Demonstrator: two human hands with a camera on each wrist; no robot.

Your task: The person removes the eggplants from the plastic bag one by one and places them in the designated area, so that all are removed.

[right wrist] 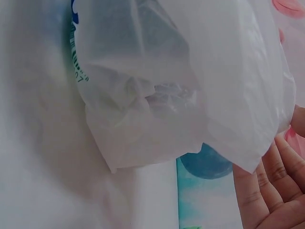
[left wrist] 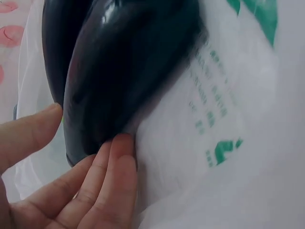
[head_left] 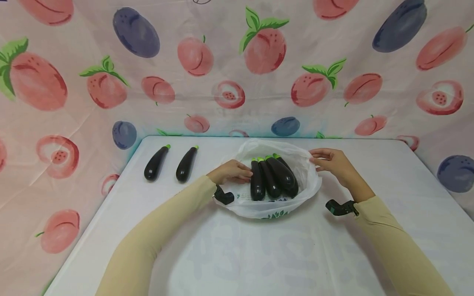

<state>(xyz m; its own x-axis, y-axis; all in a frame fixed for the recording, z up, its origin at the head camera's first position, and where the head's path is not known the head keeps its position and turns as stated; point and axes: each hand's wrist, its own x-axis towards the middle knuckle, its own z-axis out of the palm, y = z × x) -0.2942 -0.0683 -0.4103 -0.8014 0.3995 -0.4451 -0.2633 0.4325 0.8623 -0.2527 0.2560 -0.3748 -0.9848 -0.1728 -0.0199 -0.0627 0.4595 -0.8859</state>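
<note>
A white plastic bag (head_left: 312,181) lies spread open on the table, with several dark eggplants (head_left: 283,172) side by side in it, green stem ends pointing away. My left hand (head_left: 231,172) reaches over the bag's left rim. Its fingertips touch the leftmost eggplant (head_left: 257,181); in the left wrist view the fingers (left wrist: 97,191) lie nearly straight against that eggplant (left wrist: 124,71), thumb apart near its edge. At the bag's right rim, my right hand (head_left: 333,162) holds the plastic (right wrist: 243,95) between thumb and fingers.
Two more eggplants, one farther left (head_left: 157,163) and one nearer the bag (head_left: 187,164), lie on the white table (head_left: 237,255) to the left. A fruit-printed cloth (head_left: 222,24) hangs behind the table. Each wrist wears a small black camera (head_left: 338,207).
</note>
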